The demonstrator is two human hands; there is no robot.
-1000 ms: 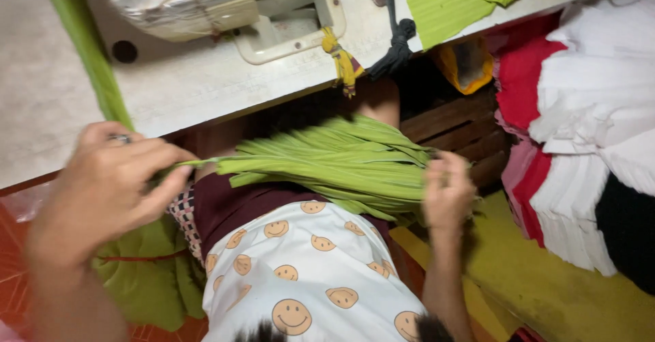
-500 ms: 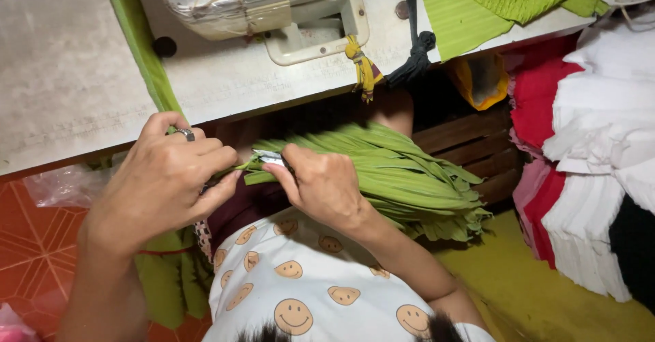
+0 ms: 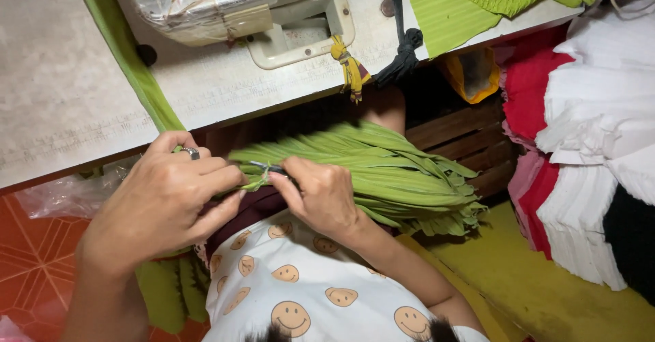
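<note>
A bundle of pleated green fabric strips (image 3: pixel 389 175) lies across my lap, fanning out to the right. My left hand (image 3: pixel 164 202), with a ring on one finger, pinches the bundle's narrow tied end. My right hand (image 3: pixel 321 195) rests on the bundle right beside it, fingertips at a small grey tie (image 3: pixel 263 169) around that end. Both hands meet at the knot, below the edge of the sewing table (image 3: pixel 61 103).
A sewing machine (image 3: pixel 225 4) wrapped in foil sits on the table, with a green strip (image 3: pixel 126 55) and green pleated cloth (image 3: pixel 471 1) on top. Stacks of red, white and pink fabric (image 3: pixel 587 124) stand at the right. More green fabric (image 3: pixel 167 291) hangs by my left knee.
My right hand moved from the bundle's wide right end to the tied end beside my left hand. The view has shifted slightly.
</note>
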